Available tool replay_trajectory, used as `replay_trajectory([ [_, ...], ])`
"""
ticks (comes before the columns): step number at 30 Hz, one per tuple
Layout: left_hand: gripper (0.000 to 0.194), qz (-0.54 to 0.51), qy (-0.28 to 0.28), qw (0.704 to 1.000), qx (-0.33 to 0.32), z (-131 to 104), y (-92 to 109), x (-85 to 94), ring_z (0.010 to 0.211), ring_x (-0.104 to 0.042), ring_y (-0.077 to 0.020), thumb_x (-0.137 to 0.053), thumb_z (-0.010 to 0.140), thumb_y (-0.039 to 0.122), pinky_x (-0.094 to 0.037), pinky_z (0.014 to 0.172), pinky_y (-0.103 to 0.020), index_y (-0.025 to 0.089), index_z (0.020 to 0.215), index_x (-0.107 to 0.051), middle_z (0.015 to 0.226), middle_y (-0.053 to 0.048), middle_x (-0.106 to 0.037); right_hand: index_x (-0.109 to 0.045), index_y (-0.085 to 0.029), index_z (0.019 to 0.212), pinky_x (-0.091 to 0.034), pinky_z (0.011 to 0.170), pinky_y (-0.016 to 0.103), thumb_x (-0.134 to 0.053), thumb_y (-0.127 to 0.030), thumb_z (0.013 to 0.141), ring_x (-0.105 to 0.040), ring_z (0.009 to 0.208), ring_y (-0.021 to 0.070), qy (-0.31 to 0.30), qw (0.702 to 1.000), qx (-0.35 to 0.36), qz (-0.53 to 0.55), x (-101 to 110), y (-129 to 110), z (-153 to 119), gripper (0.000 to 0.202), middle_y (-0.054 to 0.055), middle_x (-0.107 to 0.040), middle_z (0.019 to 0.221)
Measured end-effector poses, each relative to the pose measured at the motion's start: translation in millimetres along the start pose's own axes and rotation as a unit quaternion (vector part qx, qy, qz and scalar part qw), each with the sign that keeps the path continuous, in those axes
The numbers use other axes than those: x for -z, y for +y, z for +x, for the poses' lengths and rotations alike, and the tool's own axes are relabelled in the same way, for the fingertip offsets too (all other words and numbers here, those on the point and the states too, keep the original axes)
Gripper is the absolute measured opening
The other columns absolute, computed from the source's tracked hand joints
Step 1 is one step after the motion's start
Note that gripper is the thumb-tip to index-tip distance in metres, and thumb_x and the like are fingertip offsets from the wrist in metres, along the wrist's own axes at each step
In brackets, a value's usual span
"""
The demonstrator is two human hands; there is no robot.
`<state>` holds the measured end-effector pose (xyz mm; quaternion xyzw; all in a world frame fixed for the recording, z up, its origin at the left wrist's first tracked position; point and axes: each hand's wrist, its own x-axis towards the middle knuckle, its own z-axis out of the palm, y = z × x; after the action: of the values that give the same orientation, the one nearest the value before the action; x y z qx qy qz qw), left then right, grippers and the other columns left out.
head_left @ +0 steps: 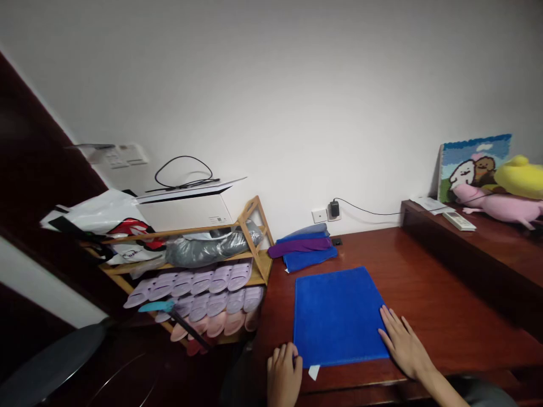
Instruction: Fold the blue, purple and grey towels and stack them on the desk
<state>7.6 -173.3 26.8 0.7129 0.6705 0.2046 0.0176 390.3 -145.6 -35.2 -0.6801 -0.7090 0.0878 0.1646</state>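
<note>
A square blue cloth [339, 316] lies flat and unfolded on the reddish-brown wooden table [441, 294], a white tag [314, 372] sticking out at its near edge. Beside the cloth's near left corner rests my left hand [285, 373], its fingers curled in and its thumb side against the edge; I see nothing in it. My right hand [403, 342] is flat with fingers spread, the fingertips touching the cloth's right edge and the palm on the wood. Beyond the cloth sits a small stack of folded cloths [303, 247], blue, purple and grey.
Left of the table stands a wooden rack [258, 237] with rows of lilac and pink slippers [203, 282], bags and a white box [184, 212]. A black plug [335, 208] with a cable is in the wall. A raised shelf at right bears a remote [459, 221] and plush toys [500, 206].
</note>
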Motion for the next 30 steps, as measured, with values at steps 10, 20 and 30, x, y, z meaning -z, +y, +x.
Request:
replay_trajectory([
  [10,0.022,-0.048,0.089,0.995,-0.015,6,-1,-6.6,0.091,-0.064,-0.0247,-0.048,0.092,0.017,-0.048,0.082,-0.038,0.026,0.084,-0.066,0.096,-0.004,-0.069,-0.029,-0.015,0.165,-0.016,0.13,0.045,-0.015,-0.047,0.105,-0.02,0.159,0.0221,-0.005,0.999,-0.04,-0.002,51,-27,99,0.069,0.003,-0.026,0.171],
  [20,0.032,-0.089,0.039,0.978,-0.183,107,103,-20.4,0.131,-0.06,-0.0237,-0.047,0.098,0.015,-0.049,0.112,-0.042,0.026,0.115,-0.072,0.134,-0.005,-0.069,-0.02,-0.012,0.166,-0.01,0.13,0.042,-0.015,-0.042,0.105,-0.015,0.16,0.0215,-0.063,0.994,-0.06,-0.067,18,-27,162,0.069,0.003,-0.021,0.173],
  [30,0.058,-0.007,-0.103,0.982,-0.161,195,174,-123.1,0.155,-0.033,-0.0247,-0.026,0.109,0.048,-0.028,0.128,-0.049,0.025,0.158,-0.046,0.165,-0.007,-0.041,-0.022,-0.002,0.164,-0.012,0.13,0.042,-0.015,-0.038,0.103,-0.018,0.16,0.0225,-0.056,0.993,-0.063,-0.083,12,-24,165,0.071,0.011,-0.021,0.172],
])
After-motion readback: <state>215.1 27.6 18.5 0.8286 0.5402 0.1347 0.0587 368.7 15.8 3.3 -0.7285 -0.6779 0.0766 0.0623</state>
